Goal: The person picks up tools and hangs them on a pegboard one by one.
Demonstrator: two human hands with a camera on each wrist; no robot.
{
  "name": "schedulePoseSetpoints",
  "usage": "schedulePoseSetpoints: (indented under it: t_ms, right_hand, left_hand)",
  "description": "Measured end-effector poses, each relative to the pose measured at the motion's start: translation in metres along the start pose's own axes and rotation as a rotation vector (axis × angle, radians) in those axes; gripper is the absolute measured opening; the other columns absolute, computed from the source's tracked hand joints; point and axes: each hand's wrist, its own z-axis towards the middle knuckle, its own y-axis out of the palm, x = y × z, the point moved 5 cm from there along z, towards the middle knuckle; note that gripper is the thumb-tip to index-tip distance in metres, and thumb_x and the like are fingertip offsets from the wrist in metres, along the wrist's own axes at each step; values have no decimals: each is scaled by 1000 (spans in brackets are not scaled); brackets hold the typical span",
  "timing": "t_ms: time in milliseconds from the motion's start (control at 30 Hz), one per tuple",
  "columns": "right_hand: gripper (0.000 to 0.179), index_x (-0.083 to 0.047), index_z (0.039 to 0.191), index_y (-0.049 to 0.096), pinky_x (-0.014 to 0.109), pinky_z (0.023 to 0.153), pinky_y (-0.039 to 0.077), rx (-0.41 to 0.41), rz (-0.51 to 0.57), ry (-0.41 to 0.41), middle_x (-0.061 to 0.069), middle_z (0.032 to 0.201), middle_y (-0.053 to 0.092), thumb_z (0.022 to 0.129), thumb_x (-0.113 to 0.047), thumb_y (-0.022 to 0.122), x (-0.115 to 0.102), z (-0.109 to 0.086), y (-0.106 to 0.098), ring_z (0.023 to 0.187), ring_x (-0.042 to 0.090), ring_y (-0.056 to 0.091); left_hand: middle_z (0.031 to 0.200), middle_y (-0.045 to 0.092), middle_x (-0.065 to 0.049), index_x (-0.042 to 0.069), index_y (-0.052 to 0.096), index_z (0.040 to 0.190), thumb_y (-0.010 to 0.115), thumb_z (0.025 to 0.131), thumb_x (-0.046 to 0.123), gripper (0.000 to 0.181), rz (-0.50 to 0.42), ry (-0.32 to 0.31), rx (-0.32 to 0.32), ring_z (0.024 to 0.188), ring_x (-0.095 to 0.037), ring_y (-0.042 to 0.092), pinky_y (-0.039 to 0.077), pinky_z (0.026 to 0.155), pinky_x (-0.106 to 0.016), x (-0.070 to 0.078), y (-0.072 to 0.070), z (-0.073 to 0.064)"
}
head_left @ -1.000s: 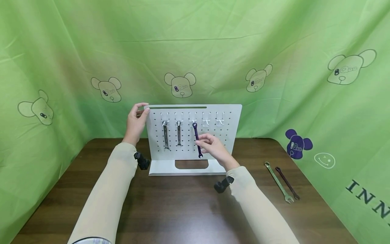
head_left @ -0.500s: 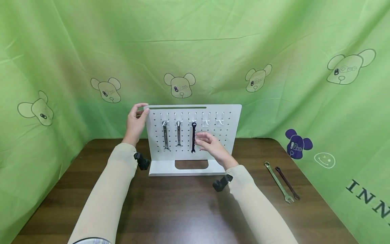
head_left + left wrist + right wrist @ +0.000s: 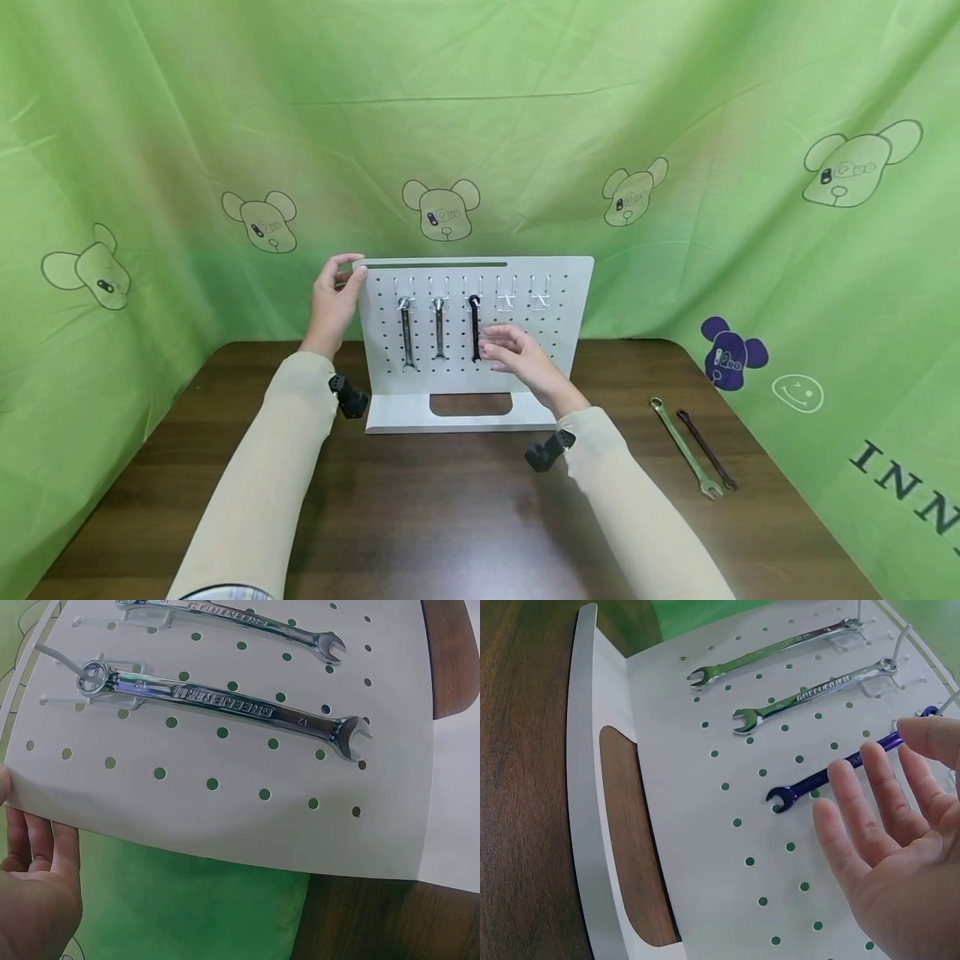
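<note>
A purple combination wrench [image 3: 476,332] hangs by its ring end from the middle hook of the white pegboard [image 3: 525,358]. My right hand [image 3: 517,354] is just right of that wrench, its fingers loosely extended. In the right wrist view, the fingers [image 3: 889,787] overlap the purple shaft, and I cannot tell whether they touch it. My left hand [image 3: 333,304] holds the pegboard's upper left edge, with the thumb in front and the other fingers behind. Two silver combination wrenches, a left one [image 3: 407,333] and a right one [image 3: 440,329], hang beside the purple one.
Two more hooks, one nearer [image 3: 506,296] and one farther right [image 3: 540,296], are on the board. On the brown table [image 3: 450,517] lie a greenish wrench [image 3: 684,447] and a dark reddish wrench [image 3: 707,450], at the right. Green cloth [image 3: 480,125] hangs behind.
The purple wrench was tilted in my right hand; my fingers have let it go. It swung upright and now hangs on the middle hook. My left hand stayed put.
</note>
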Motion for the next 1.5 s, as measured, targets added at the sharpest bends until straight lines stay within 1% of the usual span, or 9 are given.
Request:
schedulePoseSetpoints:
  t_ms: [133,300,567,667,800,1067,1300,1400,1500]
  right_hand:
    - [42,3,140,47,44,101,49,0,-4,3,23,136,55,104,-16,57,0,-3,0,121,36,57]
    - [44,2,140,48,46,100,49,-6,2,15,23,136,55,103,-17,58,1,-5,-2,120,37,57]
    - [45,2,139,49,40,93,53,-2,-69,42,24,132,58,102,-21,59,7,-13,-12,113,30,61]
    - [45,4,138,49,42,93,52,-6,-93,45,25,130,58,102,-21,58,11,-19,-18,112,31,62]
    - [45,6,137,49,44,93,52,-7,-126,63,27,129,59,103,-22,58,19,-26,-29,110,31,62]
    - [42,8,137,48,38,87,54,-3,-188,83,31,127,58,104,-19,53,31,-47,-56,107,34,63]
    - [43,7,136,49,46,89,53,12,-223,137,29,123,61,104,-21,54,43,-66,-79,100,24,64]
    - [44,9,136,47,47,89,54,8,-225,149,28,122,61,104,-21,55,46,-77,-88,102,28,64]
    - [44,10,135,48,43,87,55,7,-229,153,27,120,63,104,-20,56,48,-86,-98,103,35,64]
  left_hand:
    - [121,57,-10,16,59,132,60,103,28,32,4,-5,5,107,-21,56,50,93,-37,-1,-1,0]
    - [123,57,-11,17,59,133,59,103,28,32,13,-7,-1,108,-23,56,51,93,-39,0,-1,-1]
    - [122,57,-12,17,59,132,59,103,29,32,17,-1,-5,107,-24,57,51,93,-40,1,0,-1]
    - [122,57,-12,17,59,132,59,103,30,32,17,1,-6,106,-24,57,51,92,-39,1,0,0]
    - [122,57,-11,17,59,132,59,103,30,32,24,-3,1,106,-23,56,51,92,-39,0,-1,0]
    - [121,56,-11,17,58,133,59,103,29,33,11,-9,-6,105,-23,56,52,92,-39,1,0,-1]
    - [121,56,-11,17,58,133,59,103,30,33,13,-5,-7,106,-23,56,50,92,-40,1,0,-1]
    - [121,56,-11,17,58,133,59,103,30,33,7,-4,-8,106,-23,56,51,93,-40,1,0,-1]
    - [121,55,-11,16,58,133,59,103,30,33,2,-3,-9,106,-23,55,50,93,-39,1,0,-1]
